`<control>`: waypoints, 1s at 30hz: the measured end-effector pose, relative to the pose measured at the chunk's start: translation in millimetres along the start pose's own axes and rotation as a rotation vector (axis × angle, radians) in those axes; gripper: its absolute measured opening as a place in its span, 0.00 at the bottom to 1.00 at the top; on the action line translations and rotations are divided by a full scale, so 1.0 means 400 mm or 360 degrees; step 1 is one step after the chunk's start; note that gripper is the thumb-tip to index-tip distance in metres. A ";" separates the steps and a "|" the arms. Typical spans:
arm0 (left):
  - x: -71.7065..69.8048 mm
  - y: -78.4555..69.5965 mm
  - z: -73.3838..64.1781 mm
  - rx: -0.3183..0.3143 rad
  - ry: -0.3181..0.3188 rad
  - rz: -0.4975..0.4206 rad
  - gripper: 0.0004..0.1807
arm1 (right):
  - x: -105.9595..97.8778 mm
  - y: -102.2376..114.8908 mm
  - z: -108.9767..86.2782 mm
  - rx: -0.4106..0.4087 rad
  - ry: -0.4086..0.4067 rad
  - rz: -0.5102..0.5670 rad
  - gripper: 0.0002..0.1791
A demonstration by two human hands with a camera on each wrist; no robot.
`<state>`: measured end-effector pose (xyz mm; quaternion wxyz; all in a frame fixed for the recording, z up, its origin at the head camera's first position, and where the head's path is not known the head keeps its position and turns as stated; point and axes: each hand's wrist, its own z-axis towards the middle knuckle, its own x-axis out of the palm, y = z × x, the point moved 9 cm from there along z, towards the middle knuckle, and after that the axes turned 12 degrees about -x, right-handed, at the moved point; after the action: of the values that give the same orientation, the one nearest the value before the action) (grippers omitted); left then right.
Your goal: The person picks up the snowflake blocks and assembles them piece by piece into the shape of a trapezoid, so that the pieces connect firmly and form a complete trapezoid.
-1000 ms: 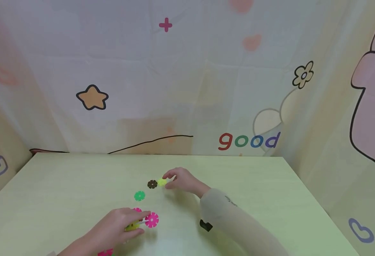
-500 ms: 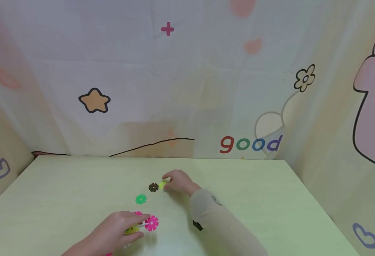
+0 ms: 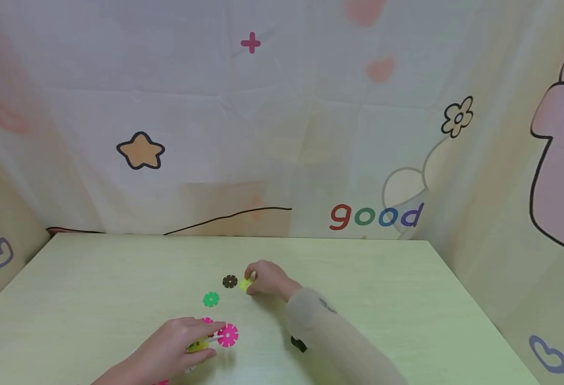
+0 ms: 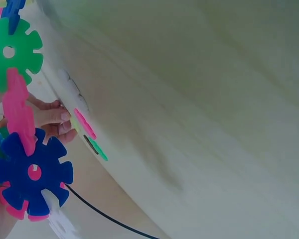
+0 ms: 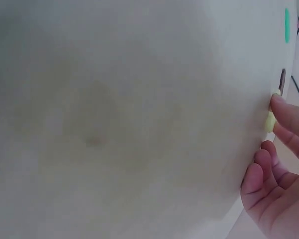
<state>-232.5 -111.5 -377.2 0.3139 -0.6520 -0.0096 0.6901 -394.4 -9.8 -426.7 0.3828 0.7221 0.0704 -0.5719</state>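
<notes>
In the head view, my right hand (image 3: 268, 280) pinches a yellow notched plastic snowflake disc (image 3: 245, 285) between thumb and finger at the table surface. The right wrist view shows the yellow disc (image 5: 270, 121) partly covered by the fingertips. My left hand (image 3: 178, 342) holds a chain of interlocked snowflake discs at front left. A bright pink disc (image 3: 228, 335) shows at its fingertips. Close up in the left wrist view, the chain includes a green disc (image 4: 27, 47), a pink one (image 4: 20, 112), a blue one (image 4: 20, 172) and a white one (image 4: 62, 224). The palm hides the rest.
A brown disc (image 3: 230, 281) lies just left of the yellow one, with a green disc (image 3: 211, 299) nearer the front. Another pink piece (image 3: 160, 382) shows at the bottom edge. A dark object (image 3: 298, 344) sits beside the right sleeve. A printed curtain (image 3: 214, 133) backs the table.
My right hand has come in over the yellow disc and its fingers have closed on it. The disc now sits slightly farther from the brown one. The left hand stays nearly still.
</notes>
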 end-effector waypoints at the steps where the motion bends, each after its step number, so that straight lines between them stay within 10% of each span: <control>1: 0.000 -0.002 -0.001 0.0018 -0.0017 -0.0001 0.22 | 0.003 0.004 -0.006 -0.0013 0.0009 0.0011 0.13; 12: 0.001 -0.011 -0.008 0.0108 -0.0113 -0.0016 0.22 | 0.032 0.036 -0.098 -0.0123 0.0057 0.0119 0.14; 30: 0.001 -0.028 -0.007 0.0137 -0.0183 0.0004 0.20 | 0.003 0.094 -0.268 -0.0259 -0.0094 0.0872 0.06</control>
<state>-225.2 -103.6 -373.3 0.3397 -0.5973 0.0028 0.7265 -291.0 31.4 -404.3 0.5817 0.6641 -0.0927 -0.4605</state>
